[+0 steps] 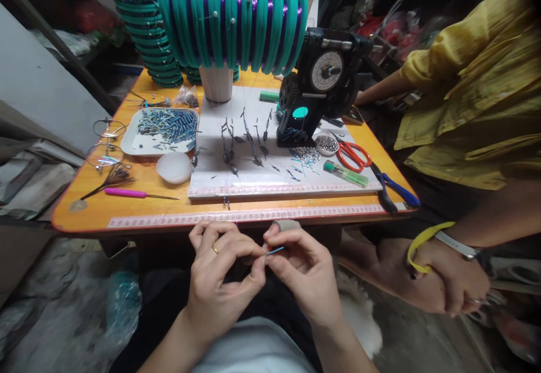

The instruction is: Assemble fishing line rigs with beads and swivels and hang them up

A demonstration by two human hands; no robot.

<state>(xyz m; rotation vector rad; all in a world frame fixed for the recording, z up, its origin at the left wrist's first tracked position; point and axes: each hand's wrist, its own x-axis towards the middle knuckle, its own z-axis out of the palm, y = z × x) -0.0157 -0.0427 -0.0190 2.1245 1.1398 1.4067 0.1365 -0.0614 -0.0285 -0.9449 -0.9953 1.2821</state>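
Observation:
Both of my hands meet just below the front edge of the orange table (139, 207). My left hand (222, 274) is closed in a pinch, a ring on one finger, its fingertips touching those of my right hand. My right hand (302, 266) pinches a thin blue tube (275, 249), with a beige cover on one fingertip. A fine thread runs up from my fingers toward the white board (253, 178), where several dark rigs (243, 142) and loose blue tubes lie.
A white tray of blue tubes (164, 128), a white lid (174, 167), a pink-handled needle (135, 194), red scissors (353, 154), a green lighter (345, 173), blue pliers (397, 190), a black dial machine (323, 88) and teal foam spools (232, 21) fill the table. A person in yellow (473, 108) sits at right.

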